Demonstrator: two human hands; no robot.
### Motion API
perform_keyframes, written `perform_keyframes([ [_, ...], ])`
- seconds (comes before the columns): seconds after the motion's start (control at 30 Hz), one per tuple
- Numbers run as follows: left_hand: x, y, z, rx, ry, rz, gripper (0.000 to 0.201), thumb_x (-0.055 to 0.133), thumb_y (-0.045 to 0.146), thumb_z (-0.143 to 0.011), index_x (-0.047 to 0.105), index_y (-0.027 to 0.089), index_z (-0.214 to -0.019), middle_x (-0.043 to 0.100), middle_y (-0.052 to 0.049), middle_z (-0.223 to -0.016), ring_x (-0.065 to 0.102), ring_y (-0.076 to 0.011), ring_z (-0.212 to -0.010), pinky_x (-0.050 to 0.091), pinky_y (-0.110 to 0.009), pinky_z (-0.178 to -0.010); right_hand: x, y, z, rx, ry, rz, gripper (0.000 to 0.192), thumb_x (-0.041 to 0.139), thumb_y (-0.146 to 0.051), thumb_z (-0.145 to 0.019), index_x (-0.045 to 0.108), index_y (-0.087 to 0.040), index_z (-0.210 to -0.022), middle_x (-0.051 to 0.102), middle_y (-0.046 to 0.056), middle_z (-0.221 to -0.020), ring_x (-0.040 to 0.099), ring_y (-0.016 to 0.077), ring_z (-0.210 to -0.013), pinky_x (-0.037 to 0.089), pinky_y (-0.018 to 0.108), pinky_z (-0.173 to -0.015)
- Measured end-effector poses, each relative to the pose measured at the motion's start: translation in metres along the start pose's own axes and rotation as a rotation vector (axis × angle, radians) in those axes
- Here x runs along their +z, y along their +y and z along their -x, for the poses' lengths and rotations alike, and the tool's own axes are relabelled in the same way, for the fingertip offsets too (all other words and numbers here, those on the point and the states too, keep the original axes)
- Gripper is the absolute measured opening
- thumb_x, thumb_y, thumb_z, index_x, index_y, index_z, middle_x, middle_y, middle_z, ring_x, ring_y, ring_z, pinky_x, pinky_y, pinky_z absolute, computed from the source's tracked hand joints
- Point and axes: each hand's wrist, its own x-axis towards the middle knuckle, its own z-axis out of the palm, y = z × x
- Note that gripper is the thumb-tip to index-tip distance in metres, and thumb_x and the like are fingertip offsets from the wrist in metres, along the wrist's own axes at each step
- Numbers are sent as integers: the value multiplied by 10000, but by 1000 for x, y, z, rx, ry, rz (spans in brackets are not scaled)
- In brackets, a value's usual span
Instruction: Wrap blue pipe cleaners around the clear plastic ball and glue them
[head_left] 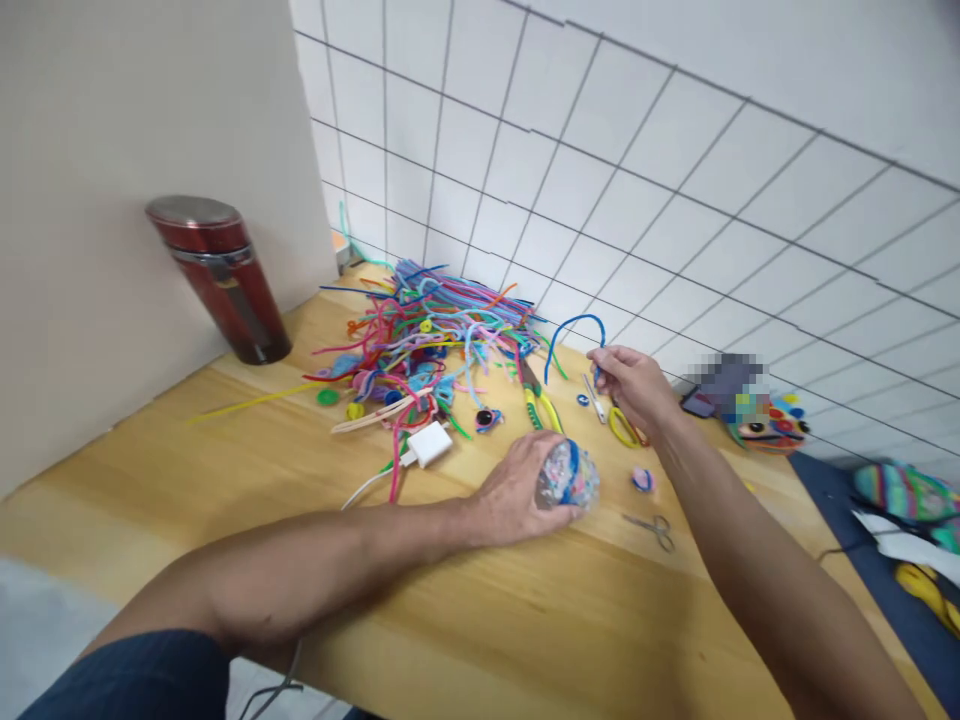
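A clear ball stuffed with coloured bits (568,476) is held down near the middle of the tabletop (480,620) by the left hand (517,492), the grip wrapped closed around it. A blue pipe cleaner (574,335) — bent into an arch — is pinched shut in the right hand (634,385), raised over the far edge. Progress is judged early: one stem is drawn, and the large pipe-cleaner heap (431,330) toward the far left corner is left largely unused. Small scissors (651,527) lie untouched near the right forearm.
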Motion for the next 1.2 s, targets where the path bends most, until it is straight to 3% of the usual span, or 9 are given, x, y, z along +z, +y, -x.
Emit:
perform_keyframes([
  [0.17, -1, -4, 2, 56, 15, -21, 838, 835, 419, -863, 404, 228, -1556, 536, -209, -1539, 529, -377, -1484, 465, -625, -1258, -16, 4, 67, 82, -28, -228, 495, 926, -635, -691, 704, -223, -851, 686, -17, -723, 553, 91, -517, 461, 221, -472],
  [0.4, -2, -5, 1, 115, -3, -69, 823, 803, 419, -897, 381, 230, -1577, 530, -211, -1540, 530, -370, -1483, 458, -618, -1260, -6, 13, 124, 184, -168, -368, 454, 1020, -451, -650, 777, -248, -974, 752, -11, -820, 702, 119, -639, 591, 236, -586],
  [0.6, -7, -2, 1, 153, -38, -97, 846, 784, 371, -914, 326, 263, -1617, 534, -188, -1557, 514, -369, -1504, 461, -620, -1253, -7, 17, 134, 96, -254, -255, 439, 999, -521, -679, 786, -246, -948, 787, 28, -834, 738, 172, -662, 647, 319, -630],
  [0.77, -7, -2, 1, 156, -22, -82, 836, 788, 406, -925, 347, 269, -1621, 533, -186, -1560, 518, -368, -1500, 466, -624, -1255, -11, 16, 138, 36, -131, -108, 464, 993, -559, -673, 765, -252, -937, 724, -7, -660, 680, 168, -549, 619, 318, -571],
  [0.87, -6, -3, 0, 168, -19, -75, 811, 779, 413, -933, 370, 247, -1614, 546, -193, -1548, 524, -370, -1492, 466, -618, -1257, -7, 13, 141, 14, -114, -66, 427, 984, -567, -680, 763, -259, -876, 716, -5, -663, 645, 153, -547, 582, 299, -547],
  [1.0, -6, -3, 0, 136, -36, -85, 808, 778, 436, -930, 372, 257, -1605, 541, -179, -1563, 502, -362, -1517, 446, -619, -1278, -1, 10, 144, 39, -160, -31, 364, 973, -534, -696, 757, -256, -787, 692, -9, -649, 585, 130, -547, 514, 266, -514],
  [1.2, -4, -4, 0, 66, -44, -85, 815, 785, 495, -917, 405, 238, -1591, 528, -183, -1570, 503, -364, -1519, 455, -599, -1283, -8, 6, 145, 173, -318, -173, 383, 955, -549, -723, 769, -237, -845, 686, -7, -703, 551, 115, -562, 490, 255, -517],
])
